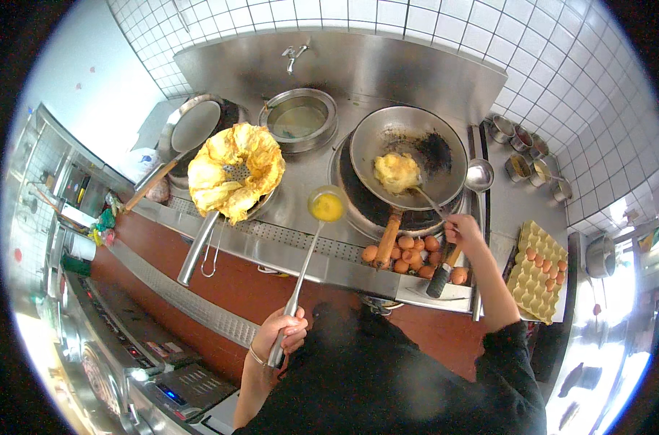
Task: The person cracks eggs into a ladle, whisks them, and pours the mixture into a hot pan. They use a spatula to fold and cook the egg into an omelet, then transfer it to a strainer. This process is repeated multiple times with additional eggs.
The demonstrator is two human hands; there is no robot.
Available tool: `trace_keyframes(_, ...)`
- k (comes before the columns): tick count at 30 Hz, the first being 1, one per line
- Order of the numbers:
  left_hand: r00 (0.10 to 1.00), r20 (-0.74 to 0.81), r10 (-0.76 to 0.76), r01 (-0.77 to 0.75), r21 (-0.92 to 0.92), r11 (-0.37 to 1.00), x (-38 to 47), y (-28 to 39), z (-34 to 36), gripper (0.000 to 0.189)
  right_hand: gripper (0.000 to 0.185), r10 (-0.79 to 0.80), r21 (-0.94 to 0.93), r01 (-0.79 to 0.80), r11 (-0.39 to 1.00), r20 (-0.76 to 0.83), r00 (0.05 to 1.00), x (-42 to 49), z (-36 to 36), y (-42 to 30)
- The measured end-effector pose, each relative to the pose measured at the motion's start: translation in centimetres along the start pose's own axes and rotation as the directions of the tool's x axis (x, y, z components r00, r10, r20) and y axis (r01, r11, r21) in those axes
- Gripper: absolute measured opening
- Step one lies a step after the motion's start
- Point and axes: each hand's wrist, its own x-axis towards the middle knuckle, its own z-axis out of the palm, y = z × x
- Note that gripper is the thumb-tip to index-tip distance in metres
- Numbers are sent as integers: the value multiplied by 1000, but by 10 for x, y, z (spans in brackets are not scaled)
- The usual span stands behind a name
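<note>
My left hand (pixel 281 331) grips the metal handle of a ladle (pixel 327 204) that holds yellow beaten egg over the steel counter. With my right hand (pixel 464 231) I hold the handle of a metal utensil (pixel 430 202); its far end is at a clump of fried egg (pixel 396 171) and partly hidden by it. The egg lies in a steel wok (pixel 373 130) with a wooden handle, on the right burner. Left of the ladle, golden fried egg pieces (pixel 237 168) are arranged in a ring on a perforated strainer with a metal handle (pixel 199 253).
Whole brown eggs (pixel 411 255) and cracked-looking shells lie below the wok. A second ladle (pixel 479 175) rests right of it. An egg tray (pixel 533 277), seasoning pots (pixel 518 166), a round pot of liquid (pixel 298 119) and a wall tap (pixel 293 57) stand around the stove.
</note>
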Motion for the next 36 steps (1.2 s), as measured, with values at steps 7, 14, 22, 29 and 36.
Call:
trace_keyframes(7, 1000, 6, 18, -18, -39, 999, -5, 5, 0, 7, 19, 30, 86, -29, 996, -8, 1000, 3, 34, 25)
trace_keyframes(14, 999, 41, 31, -29, -62, 998, -1, 8, 5, 6, 15, -94, 176, 101, 979, -48, 994, 3, 67, 23)
trace_keyframes(22, 991, 134, -14, 27, -93, 995, 33, 24, 17, 4, 8, -196, 133, 199, 971, -38, 980, -20, 34, -18)
trace_keyframes(29, 971, 206, -123, 139, -66, 988, 110, 46, 27, 6, 7, -258, 46, 258, 965, -13, 966, -58, -1, -50)
trace_keyframes(36, 971, 130, -200, 193, 62, 979, 186, 57, 45, 7, 7, -248, 11, 248, 969, -9, 969, -84, -22, -56)
